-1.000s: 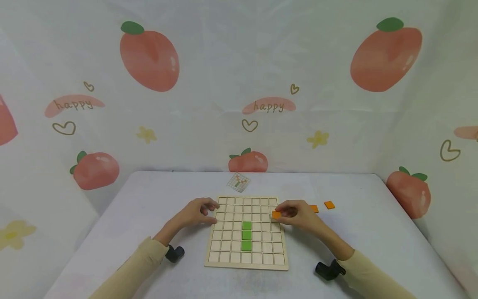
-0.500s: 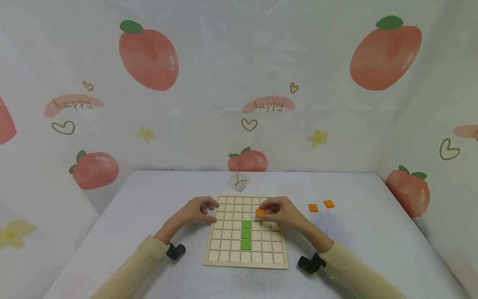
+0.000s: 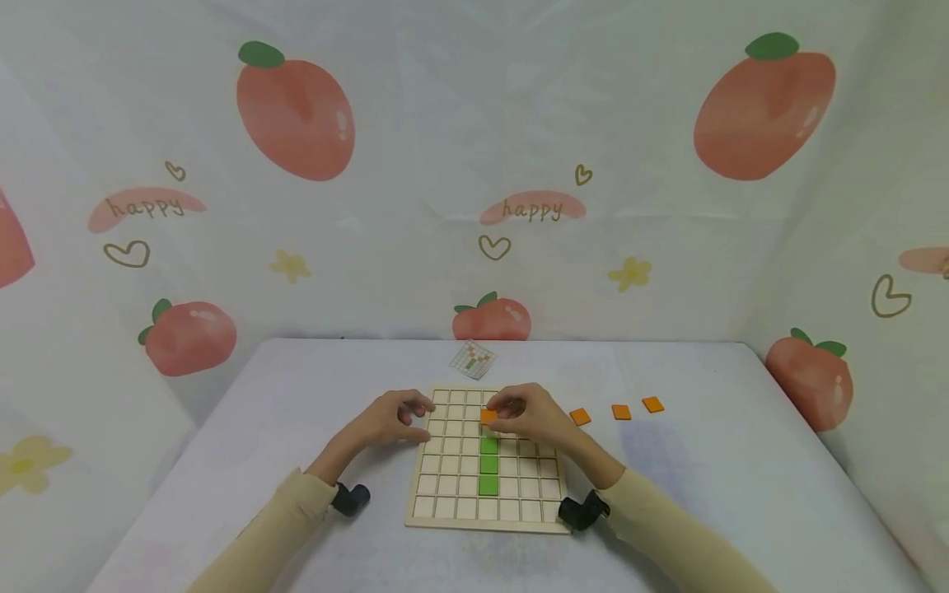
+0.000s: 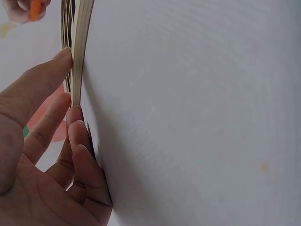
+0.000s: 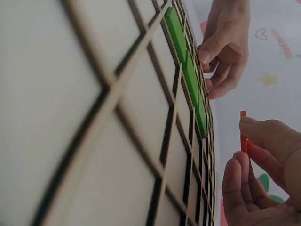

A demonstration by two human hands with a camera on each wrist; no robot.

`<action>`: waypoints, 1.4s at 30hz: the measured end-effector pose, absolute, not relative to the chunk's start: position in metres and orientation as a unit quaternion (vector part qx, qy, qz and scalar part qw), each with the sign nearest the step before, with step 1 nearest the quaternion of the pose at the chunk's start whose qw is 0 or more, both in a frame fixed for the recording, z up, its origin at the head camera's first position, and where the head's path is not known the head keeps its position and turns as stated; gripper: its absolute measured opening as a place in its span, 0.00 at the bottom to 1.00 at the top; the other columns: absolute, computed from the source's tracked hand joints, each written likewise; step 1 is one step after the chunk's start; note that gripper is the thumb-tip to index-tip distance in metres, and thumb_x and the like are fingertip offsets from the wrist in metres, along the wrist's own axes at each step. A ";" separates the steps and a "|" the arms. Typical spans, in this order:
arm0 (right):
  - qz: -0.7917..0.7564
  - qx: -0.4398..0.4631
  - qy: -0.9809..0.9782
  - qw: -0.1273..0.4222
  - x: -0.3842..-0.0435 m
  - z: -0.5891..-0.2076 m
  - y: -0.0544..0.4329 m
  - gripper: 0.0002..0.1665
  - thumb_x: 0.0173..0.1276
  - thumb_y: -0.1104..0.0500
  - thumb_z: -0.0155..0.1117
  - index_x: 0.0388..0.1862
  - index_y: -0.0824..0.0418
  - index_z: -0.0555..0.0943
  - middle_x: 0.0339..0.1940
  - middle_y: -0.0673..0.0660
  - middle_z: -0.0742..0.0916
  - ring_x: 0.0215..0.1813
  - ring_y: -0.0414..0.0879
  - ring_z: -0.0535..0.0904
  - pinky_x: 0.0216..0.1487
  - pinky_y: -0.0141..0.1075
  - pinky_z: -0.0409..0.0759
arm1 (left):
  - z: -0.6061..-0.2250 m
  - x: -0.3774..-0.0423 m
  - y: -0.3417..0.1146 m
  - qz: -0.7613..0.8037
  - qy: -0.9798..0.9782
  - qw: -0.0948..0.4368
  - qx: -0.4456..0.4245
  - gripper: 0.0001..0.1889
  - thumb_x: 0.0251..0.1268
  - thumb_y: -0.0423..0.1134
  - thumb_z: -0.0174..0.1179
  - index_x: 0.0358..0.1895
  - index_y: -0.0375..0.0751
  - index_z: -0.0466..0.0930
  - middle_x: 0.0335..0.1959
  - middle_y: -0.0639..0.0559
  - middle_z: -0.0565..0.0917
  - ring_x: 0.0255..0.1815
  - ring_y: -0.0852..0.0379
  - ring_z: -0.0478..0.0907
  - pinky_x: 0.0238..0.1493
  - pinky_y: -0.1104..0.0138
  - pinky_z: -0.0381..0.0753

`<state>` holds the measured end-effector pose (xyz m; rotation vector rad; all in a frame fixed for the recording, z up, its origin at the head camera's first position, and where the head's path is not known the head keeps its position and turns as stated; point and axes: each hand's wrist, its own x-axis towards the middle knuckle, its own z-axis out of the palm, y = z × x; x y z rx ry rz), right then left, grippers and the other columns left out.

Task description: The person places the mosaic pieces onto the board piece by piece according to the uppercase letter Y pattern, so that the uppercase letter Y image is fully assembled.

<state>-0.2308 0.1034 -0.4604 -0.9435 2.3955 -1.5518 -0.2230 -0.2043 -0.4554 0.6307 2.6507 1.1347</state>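
1. Leftward across the board (image 3: 445,508) goes the right hand (image 3: 530,413) since half a second ago, taking its orange tile (image 3: 488,417) from the right part of the grid to just above the green column in the frame; one more loose tile now shows beside the wrist.
2. That orange tile is a flat, thin square, bright and plain on its face; the right wrist view shows it edge-on as a narrow, straight-sided strip, darker in its lower part.
3. It sits near the centre of the head view, clamped between the thumb and fingers of the right hand, and is apart from the board in the right wrist view.
4. Left hand (image 3: 389,418): thumb and forefinger spread apart, their tips touching the board's left edge.
5. Pale wood makes up the board, with dark-lined square cells.
6. Three green tiles (image 3: 488,465) lie in its cells, one below another, at the centre of the grid.
7. Three loose orange tiles (image 3: 621,412) lie in a row on the white desk (image 3: 356,560), right of the board.
8. A small printed card (image 3: 473,360) lies tilted above the board in the frame.
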 end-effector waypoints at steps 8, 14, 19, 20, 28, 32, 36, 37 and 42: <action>-0.523 -0.323 0.785 0.069 -0.240 -0.457 0.082 0.14 0.62 0.67 0.76 0.46 0.69 0.86 0.42 0.60 0.88 0.40 0.49 0.84 0.44 0.37 0.82 | -0.456 -0.225 -0.205 0.375 0.900 0.099 0.200 0.22 0.54 0.37 0.78 0.52 0.37 0.84 0.40 0.52 0.79 0.35 0.55 0.72 0.39 0.63 0.73; -0.520 -0.311 0.792 0.076 -0.247 -0.461 0.069 0.13 0.62 0.65 0.77 0.45 0.67 0.88 0.41 0.56 0.88 0.39 0.45 0.84 0.43 0.35 0.81 | -0.459 -0.227 -0.205 0.377 0.899 0.100 0.199 0.21 0.54 0.37 0.78 0.52 0.38 0.84 0.39 0.52 0.79 0.34 0.55 0.72 0.38 0.62 0.73; -0.511 -0.310 0.798 0.075 -0.249 -0.464 0.062 0.13 0.62 0.64 0.78 0.44 0.67 0.88 0.39 0.55 0.88 0.38 0.43 0.83 0.42 0.35 0.81 | -0.460 -0.228 -0.205 0.376 0.900 0.100 0.195 0.21 0.54 0.37 0.79 0.51 0.39 0.84 0.39 0.52 0.79 0.35 0.55 0.72 0.39 0.61 0.73; -0.509 -0.308 0.800 0.075 -0.250 -0.464 0.061 0.13 0.61 0.64 0.78 0.44 0.67 0.88 0.39 0.55 0.88 0.37 0.43 0.83 0.41 0.35 0.81 | -0.460 -0.228 -0.205 0.376 0.900 0.101 0.195 0.21 0.54 0.37 0.79 0.51 0.39 0.84 0.39 0.52 0.79 0.35 0.55 0.72 0.38 0.61 0.73; -0.489 -0.284 0.821 0.080 -0.252 -0.461 0.053 0.12 0.59 0.64 0.79 0.41 0.66 0.88 0.37 0.53 0.88 0.36 0.41 0.81 0.41 0.35 0.80 | -0.460 -0.228 -0.205 0.373 0.901 0.101 0.195 0.21 0.54 0.36 0.79 0.51 0.39 0.84 0.39 0.51 0.79 0.34 0.55 0.72 0.37 0.63 0.72; -0.475 -0.288 0.828 0.078 -0.255 -0.462 0.049 0.11 0.60 0.64 0.79 0.40 0.65 0.88 0.37 0.53 0.88 0.37 0.41 0.81 0.41 0.35 0.80 | -0.460 -0.228 -0.205 0.373 0.901 0.101 0.197 0.21 0.54 0.36 0.78 0.51 0.39 0.84 0.39 0.51 0.79 0.34 0.55 0.72 0.38 0.63 0.72; -0.471 -0.289 0.830 0.076 -0.255 -0.461 0.045 0.10 0.60 0.64 0.79 0.39 0.65 0.88 0.37 0.53 0.88 0.36 0.40 0.81 0.41 0.34 0.80 | -0.461 -0.228 -0.206 0.374 0.900 0.101 0.202 0.21 0.54 0.37 0.78 0.51 0.39 0.84 0.39 0.51 0.79 0.34 0.55 0.72 0.37 0.63 0.72; -0.471 -0.287 0.830 0.077 -0.254 -0.460 0.045 0.10 0.60 0.64 0.79 0.39 0.65 0.89 0.37 0.53 0.88 0.36 0.40 0.81 0.41 0.35 0.80 | -0.461 -0.228 -0.206 0.374 0.899 0.102 0.203 0.21 0.54 0.37 0.78 0.51 0.39 0.84 0.39 0.51 0.79 0.34 0.55 0.72 0.37 0.63 0.72; -0.466 -0.272 0.838 0.082 -0.253 -0.458 0.042 0.09 0.60 0.64 0.79 0.39 0.64 0.89 0.38 0.53 0.88 0.37 0.41 0.81 0.42 0.36 0.80 | -0.461 -0.229 -0.206 0.375 0.899 0.105 0.200 0.21 0.54 0.37 0.78 0.51 0.39 0.84 0.39 0.51 0.79 0.34 0.55 0.72 0.37 0.63 0.73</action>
